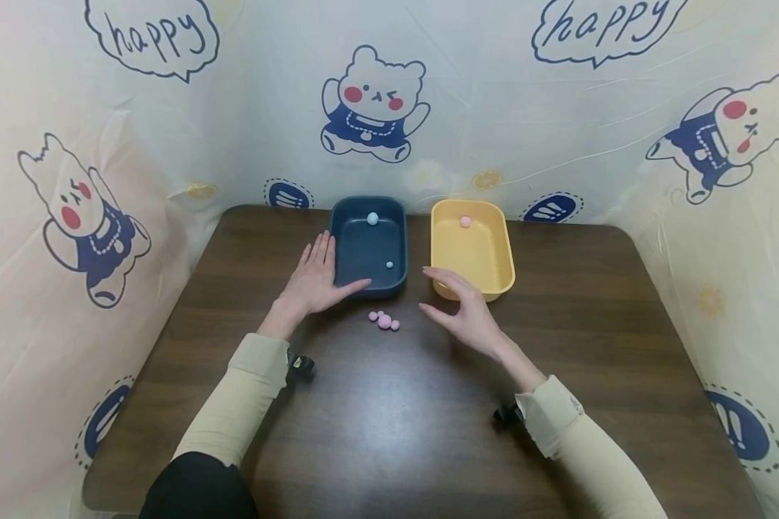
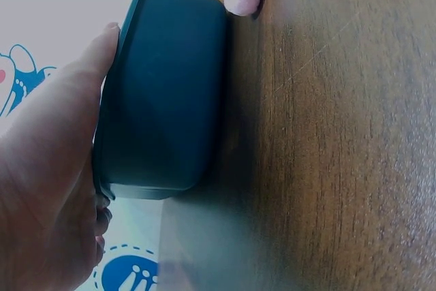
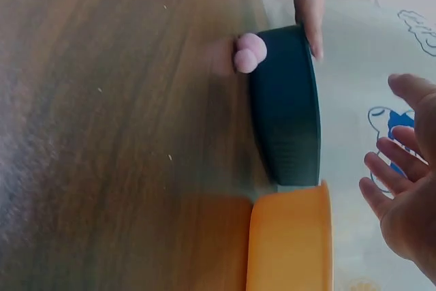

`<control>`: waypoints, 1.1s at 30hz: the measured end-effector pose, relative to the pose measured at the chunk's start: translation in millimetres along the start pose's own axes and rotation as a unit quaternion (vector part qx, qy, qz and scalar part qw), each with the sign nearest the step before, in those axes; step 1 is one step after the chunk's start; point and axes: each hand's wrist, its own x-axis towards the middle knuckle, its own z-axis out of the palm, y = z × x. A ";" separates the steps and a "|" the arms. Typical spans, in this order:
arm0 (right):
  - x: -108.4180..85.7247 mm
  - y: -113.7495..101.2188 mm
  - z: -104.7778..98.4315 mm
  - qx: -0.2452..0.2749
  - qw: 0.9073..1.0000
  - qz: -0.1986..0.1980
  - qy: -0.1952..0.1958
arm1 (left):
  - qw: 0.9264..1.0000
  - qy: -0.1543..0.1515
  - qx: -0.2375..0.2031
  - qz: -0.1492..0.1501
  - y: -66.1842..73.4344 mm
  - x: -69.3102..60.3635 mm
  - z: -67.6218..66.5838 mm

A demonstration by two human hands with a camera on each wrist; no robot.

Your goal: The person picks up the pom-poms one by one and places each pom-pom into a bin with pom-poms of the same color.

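Note:
My left hand [image 1: 314, 277] lies along the left side of a dark blue rectangular bin [image 1: 366, 249]. Its fingers are straight and its thumb reaches over the bin's front rim. Two light blue balls, a bigger ball [image 1: 372, 218] and a smaller ball [image 1: 389, 265], are inside. Just off the front left corner of a yellow bin [image 1: 475, 252], my right hand [image 1: 464, 310] hovers with thumb and fingers spread, holding nothing. A pink ball [image 1: 465, 221] sits at the back of the yellow bin. Several pinkish-purple balls [image 1: 384, 321] lie clustered on the table before the blue bin.
Both bins stand side by side, a narrow gap apart, near the back edge of the brown wooden table [image 1: 376, 432]. A printed curtain [image 1: 480, 130] hangs close behind and at both sides. Small black devices [image 1: 301, 366] are strapped at both wrists.

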 end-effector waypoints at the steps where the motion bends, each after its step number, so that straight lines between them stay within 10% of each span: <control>1: -1.0 -1.2 1.0 0.002 1.000 0.001 -0.006 | 1.000 0.001 0.000 -0.001 0.0 -0.2 0.2; 18: -17.8 -1.3 22.7 -0.045 0.984 0.041 -0.169 | 1.000 -0.003 0.001 -0.007 1.4 -1.0 -0.4; 33: -1.9 14.4 39.0 -0.091 0.974 0.022 -0.208 | 1.000 -0.003 0.005 -0.004 -1.3 0.7 1.4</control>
